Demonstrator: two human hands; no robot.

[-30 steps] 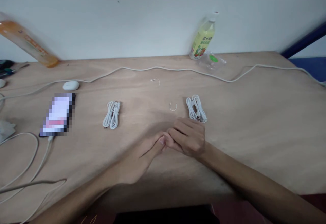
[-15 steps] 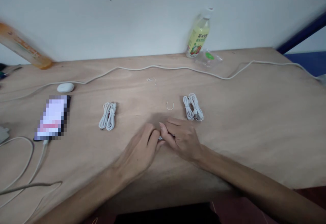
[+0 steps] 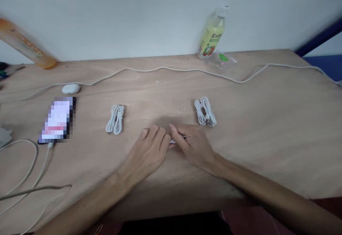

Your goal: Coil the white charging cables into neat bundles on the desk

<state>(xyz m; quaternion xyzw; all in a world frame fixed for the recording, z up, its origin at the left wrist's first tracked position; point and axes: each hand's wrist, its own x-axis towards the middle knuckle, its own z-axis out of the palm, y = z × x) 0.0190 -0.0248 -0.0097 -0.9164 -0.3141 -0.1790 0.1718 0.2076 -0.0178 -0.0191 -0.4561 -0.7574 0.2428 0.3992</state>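
Together, the left hand point(image 3: 151, 145) and right hand point(image 3: 192, 145) curl closed around a mostly hidden white cable point(image 3: 172, 141), near a cable bundle point(image 3: 209, 110) on the table point(image 3: 267, 121).

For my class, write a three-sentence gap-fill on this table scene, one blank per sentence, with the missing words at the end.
The left hand and right hand are close together, with something ____ in colour showing between them.
In this view, the phone lies to the ____ of both coiled cables.
The clear plastic beside the bottle has a patch coloured ____.
Missing words: white; left; green.
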